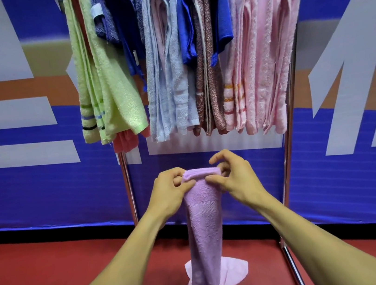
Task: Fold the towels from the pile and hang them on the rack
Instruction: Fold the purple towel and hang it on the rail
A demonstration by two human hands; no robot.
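We judge the task well along: the rack (290,141) above our hands already carries many towels (166,72). Our left hand (167,191) and right hand (234,179) pinch the top corners of a lilac towel (204,225), folded narrow, its long axis hanging straight down between our forearms; hanging remains.

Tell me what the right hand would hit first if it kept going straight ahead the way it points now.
Probably the blue banner behind the rack. The right hand, gripping the purple towel, points forward below the hanging towels; depth is uncertain.
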